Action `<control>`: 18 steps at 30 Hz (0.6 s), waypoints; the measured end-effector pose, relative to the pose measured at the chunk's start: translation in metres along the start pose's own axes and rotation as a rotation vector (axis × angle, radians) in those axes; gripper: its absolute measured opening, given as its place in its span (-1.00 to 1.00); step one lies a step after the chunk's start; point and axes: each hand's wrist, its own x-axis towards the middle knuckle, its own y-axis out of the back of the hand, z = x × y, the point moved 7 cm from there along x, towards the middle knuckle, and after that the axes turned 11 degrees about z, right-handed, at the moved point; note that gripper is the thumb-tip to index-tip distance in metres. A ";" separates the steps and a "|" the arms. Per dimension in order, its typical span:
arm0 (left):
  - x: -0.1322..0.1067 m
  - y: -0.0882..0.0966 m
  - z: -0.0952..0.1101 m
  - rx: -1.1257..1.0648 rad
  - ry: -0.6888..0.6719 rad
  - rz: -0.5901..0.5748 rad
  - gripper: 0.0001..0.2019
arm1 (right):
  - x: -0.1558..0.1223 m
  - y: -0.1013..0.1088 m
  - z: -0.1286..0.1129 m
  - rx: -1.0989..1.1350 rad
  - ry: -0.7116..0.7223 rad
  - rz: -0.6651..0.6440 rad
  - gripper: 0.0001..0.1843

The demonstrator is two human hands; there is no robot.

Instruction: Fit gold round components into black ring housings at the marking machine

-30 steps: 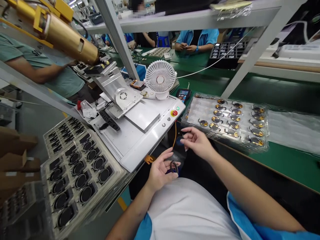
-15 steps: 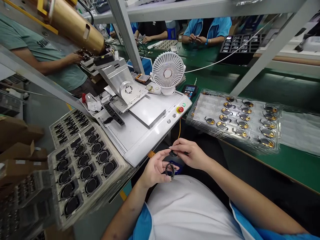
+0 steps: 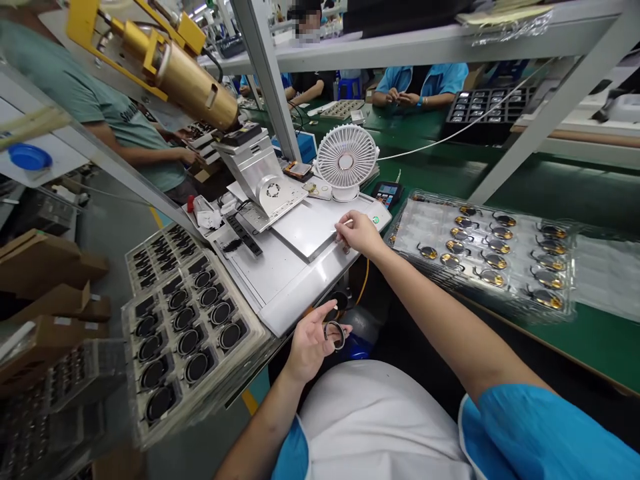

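while the l. hand (image 3: 310, 347) sits low in front of the white top (image 3: 393, 417), it grips a dark ring (image 3: 343, 337) btwn thumb & fingers, ring tipped up on its side, other fingers loosely spread. blue thing (image 3: 357, 348) just beyond, partly hidden, can't tell what. orange cable (image 3: 367, 280) hangs nearby, under the machine's edge.

r. hand (image 3: 356, 233) is farther fwd, over the front r. part of the white machine (image 3: 295, 303), fingertips drawn close tog.; can't tell if anything's btwn them or if they touch the surface. flat plate (image 3: 305, 233) lies just l. of those fingers; green-lit button (image 3: 376, 220) on the r.

l. of the machine, stack of trays (image 3: 220, 375) w/ round black parts in rows. r. side: clear trays (image 3: 425, 223), stacked, w/ shiny round pcs & short dark tails, on the green table (image 3: 605, 323).

farther back on the machine: slanted metal bracket (image 3: 273, 190), then white fan (image 3: 346, 160), upright, & a keypad gadget (image 3: 387, 193) beside it on the table. gold cylinder (image 3: 197, 87) slants down from upper l., above the bracket.

farther off, person in a green tee (image 3: 120, 127) on the l.; co-worker in a blue jacket (image 3: 450, 79) across the table, both hands near each other, next to a black tray (image 3: 475, 131) w/ compartments.
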 end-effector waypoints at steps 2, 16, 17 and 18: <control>-0.005 0.002 0.002 0.035 -0.032 0.015 -0.04 | 0.016 -0.005 0.000 -0.018 -0.047 0.029 -0.81; -0.018 0.004 -0.014 0.374 -0.256 -0.032 0.02 | -0.127 0.013 0.095 0.244 -0.065 -0.069 -0.54; -0.016 0.000 -0.014 0.439 -0.290 -0.042 0.04 | -0.136 0.011 0.094 0.251 -0.062 -0.097 -0.55; -0.014 -0.005 -0.014 0.510 -0.328 -0.053 0.04 | -0.144 0.009 0.092 0.254 -0.052 -0.120 -0.57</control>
